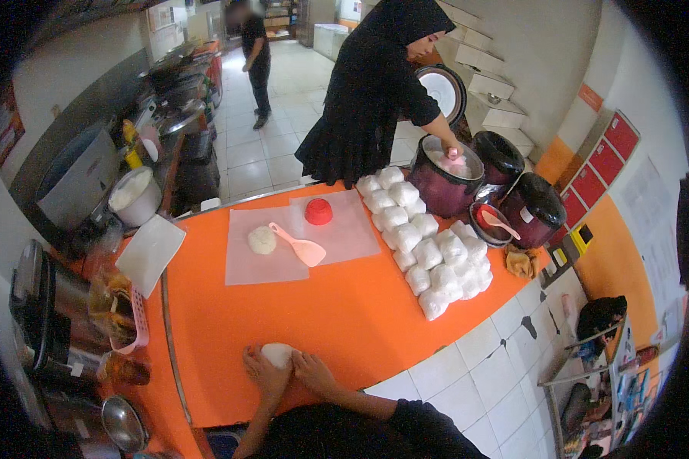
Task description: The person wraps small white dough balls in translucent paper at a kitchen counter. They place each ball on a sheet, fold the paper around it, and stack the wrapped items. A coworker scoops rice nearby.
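Close before me on the orange tabletop point(235, 321), a rounded white packet point(277, 354) lies between my two hands. My left hand point(262, 370) curls around its left side. From the right, the fingers of my right hand point(311, 372) press on its edge. Farther off, two overlapping translucent wrapping sheets point(264, 271) bear a mound of cooked rice point(262, 240), a pink rice paddle point(307, 251) and a red bowl point(318, 212) turned upside down. Several wrapped white packets point(428, 252) are heaped to the right of the sheets.
Across the table, a person in black point(367, 97) reaches into a large rice pot point(445, 183). Dark lidded pots point(533, 209) and a bowl with a paddle point(491, 226) stand at the right corner. A white sheet stack point(151, 252) and pink basket point(139, 321) sit left.
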A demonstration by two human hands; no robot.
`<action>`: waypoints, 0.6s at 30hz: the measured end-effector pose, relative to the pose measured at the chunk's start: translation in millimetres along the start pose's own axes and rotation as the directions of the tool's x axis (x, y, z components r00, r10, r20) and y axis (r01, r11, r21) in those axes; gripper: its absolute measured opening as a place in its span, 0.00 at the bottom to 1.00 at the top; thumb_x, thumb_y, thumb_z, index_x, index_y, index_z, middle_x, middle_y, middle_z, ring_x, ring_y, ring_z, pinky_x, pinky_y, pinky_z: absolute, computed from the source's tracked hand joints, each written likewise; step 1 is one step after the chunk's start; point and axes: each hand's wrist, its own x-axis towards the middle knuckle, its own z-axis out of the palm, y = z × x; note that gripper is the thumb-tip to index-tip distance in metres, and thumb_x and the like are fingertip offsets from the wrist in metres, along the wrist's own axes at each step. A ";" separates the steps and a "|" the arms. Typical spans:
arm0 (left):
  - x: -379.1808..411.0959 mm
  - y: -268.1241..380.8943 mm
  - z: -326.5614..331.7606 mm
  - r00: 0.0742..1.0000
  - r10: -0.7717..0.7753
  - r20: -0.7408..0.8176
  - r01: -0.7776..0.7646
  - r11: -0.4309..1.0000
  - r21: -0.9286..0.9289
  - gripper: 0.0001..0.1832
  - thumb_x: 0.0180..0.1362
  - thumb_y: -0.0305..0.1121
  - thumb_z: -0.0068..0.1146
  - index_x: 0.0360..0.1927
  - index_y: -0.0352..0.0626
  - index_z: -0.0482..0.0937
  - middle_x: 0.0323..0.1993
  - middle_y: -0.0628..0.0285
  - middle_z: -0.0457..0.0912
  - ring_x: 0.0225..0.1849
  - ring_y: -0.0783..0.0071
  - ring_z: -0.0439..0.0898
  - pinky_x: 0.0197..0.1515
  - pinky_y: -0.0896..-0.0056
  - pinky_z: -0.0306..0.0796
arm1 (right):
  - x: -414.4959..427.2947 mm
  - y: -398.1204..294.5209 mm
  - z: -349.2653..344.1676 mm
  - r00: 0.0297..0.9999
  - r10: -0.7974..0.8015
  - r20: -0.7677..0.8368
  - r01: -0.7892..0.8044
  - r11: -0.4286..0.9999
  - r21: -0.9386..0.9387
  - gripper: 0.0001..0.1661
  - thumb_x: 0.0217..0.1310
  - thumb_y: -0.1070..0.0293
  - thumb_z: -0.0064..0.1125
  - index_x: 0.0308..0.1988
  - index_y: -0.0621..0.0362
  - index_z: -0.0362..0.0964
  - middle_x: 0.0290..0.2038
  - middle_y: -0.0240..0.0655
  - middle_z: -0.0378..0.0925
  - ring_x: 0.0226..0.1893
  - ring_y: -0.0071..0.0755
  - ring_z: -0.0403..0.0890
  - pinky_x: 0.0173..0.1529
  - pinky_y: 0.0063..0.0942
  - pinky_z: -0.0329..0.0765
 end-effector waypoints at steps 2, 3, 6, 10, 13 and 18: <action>-0.2 -16.6 -1.3 0.991 -0.034 0.128 0.024 0.997 0.073 0.45 0.43 0.46 0.69 0.59 0.35 0.57 0.53 0.42 0.63 0.55 0.44 0.65 0.55 0.50 0.64 | -0.4 0.0 1.2 1.000 0.016 -0.001 -0.015 0.997 0.073 0.23 0.55 0.68 0.47 0.49 0.69 0.70 0.55 0.46 0.68 0.54 0.44 0.69 0.55 0.38 0.68; 2.1 -22.0 -1.9 0.981 -0.063 0.185 0.052 0.997 0.059 0.43 0.45 0.47 0.67 0.59 0.35 0.58 0.52 0.43 0.65 0.54 0.46 0.66 0.55 0.51 0.65 | 1.6 2.5 3.4 1.000 -0.020 0.007 0.019 0.996 0.083 0.22 0.54 0.69 0.48 0.48 0.68 0.71 0.55 0.45 0.68 0.53 0.44 0.70 0.54 0.38 0.68; 12.7 -23.1 2.4 0.924 -0.165 0.345 0.270 0.921 -0.280 0.37 0.53 0.48 0.60 0.58 0.36 0.58 0.52 0.47 0.69 0.50 0.54 0.73 0.51 0.55 0.68 | 12.5 26.7 25.7 0.993 -0.102 -0.060 0.115 0.955 0.274 0.20 0.53 0.72 0.50 0.46 0.64 0.74 0.52 0.43 0.71 0.50 0.44 0.72 0.52 0.37 0.70; 41.6 -19.9 3.7 0.760 -0.039 0.649 0.561 0.543 -0.624 0.30 0.60 0.46 0.53 0.58 0.39 0.58 0.51 0.56 0.71 0.49 0.64 0.75 0.50 0.61 0.69 | 22.2 49.2 47.1 0.992 0.126 0.026 -0.088 0.523 0.848 0.15 0.59 0.74 0.51 0.47 0.60 0.76 0.46 0.39 0.76 0.48 0.37 0.75 0.53 0.34 0.70; 55.9 -2.9 14.0 0.754 0.126 0.645 0.601 0.262 -0.755 0.27 0.62 0.42 0.52 0.59 0.42 0.57 0.51 0.61 0.71 0.50 0.68 0.73 0.54 0.63 0.67 | 29.7 45.9 18.2 0.928 0.362 0.090 -0.114 0.044 0.993 0.15 0.63 0.72 0.51 0.49 0.60 0.75 0.48 0.36 0.76 0.50 0.31 0.73 0.57 0.31 0.68; 61.7 34.6 42.3 0.768 0.085 0.635 0.611 0.201 -0.765 0.26 0.62 0.41 0.52 0.59 0.48 0.57 0.52 0.62 0.69 0.53 0.68 0.70 0.57 0.64 0.63 | 32.2 58.2 8.8 0.861 0.507 0.042 0.136 -0.309 0.941 0.20 0.63 0.73 0.51 0.55 0.60 0.70 0.54 0.37 0.72 0.53 0.31 0.72 0.60 0.31 0.66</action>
